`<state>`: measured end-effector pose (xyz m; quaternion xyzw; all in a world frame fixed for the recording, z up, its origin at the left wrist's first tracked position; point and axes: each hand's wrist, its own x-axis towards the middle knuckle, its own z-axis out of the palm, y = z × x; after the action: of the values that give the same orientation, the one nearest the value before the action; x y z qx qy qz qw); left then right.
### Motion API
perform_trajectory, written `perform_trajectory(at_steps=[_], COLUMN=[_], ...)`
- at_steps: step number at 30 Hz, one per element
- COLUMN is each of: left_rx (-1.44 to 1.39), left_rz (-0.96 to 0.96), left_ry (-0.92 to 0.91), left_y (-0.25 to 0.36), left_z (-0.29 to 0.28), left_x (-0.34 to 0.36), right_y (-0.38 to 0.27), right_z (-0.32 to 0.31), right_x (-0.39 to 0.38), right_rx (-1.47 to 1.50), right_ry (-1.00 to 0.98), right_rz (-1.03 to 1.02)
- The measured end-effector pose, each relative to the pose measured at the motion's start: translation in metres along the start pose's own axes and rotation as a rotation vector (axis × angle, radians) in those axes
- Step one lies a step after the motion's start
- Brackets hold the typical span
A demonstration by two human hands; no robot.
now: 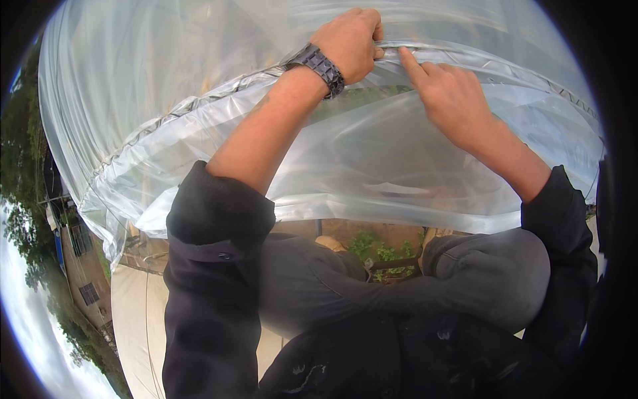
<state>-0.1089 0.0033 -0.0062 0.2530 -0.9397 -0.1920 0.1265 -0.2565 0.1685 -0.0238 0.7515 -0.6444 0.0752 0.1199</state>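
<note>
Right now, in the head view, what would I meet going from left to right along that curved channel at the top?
Crinkled plastic film → dark wristband → left hand gripping the channel → right hand, its forefinger on the channel → bare channel running right.

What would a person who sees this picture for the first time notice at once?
The eye falls first on the clear plastic sheet, which fills the upper half of the view and bunches along a curved metal rail. At the top centre, the left hand, with a dark wristwatch on its wrist, grips the rail, and the right hand presses the sheet beside it. Below lie the person's dark trousers.
</note>
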Motion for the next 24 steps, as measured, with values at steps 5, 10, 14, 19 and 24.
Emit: perform_trajectory(at_steps=[5,10,14,19,24], left_rx=[0.001,-0.008,-0.008,-0.232,-0.046], left_rz=[-0.028,0.011,0.048,0.059,0.015], left_ry=[-0.030,-0.044,-0.029,-0.031,-0.036], left_y=[-0.010,-0.055,-0.099,-0.109,-0.060], left_z=[0.006,0.059,0.113,0.131,0.063], left_x=[0.001,0.011,0.018,0.021,0.015], right_y=[0.014,0.031,0.024,0.025,0.046], right_z=[0.001,-0.007,-0.017,-0.036,-0.052], right_x=[0.006,0.016,0.021,0.048,0.072], right_rx=[-0.004,0.175,0.345,0.366,0.410], right_ry=[0.032,-0.001,-0.005,-0.044,-0.208], right_rz=[-0.080,-0.055,0.193,0.255,0.139])
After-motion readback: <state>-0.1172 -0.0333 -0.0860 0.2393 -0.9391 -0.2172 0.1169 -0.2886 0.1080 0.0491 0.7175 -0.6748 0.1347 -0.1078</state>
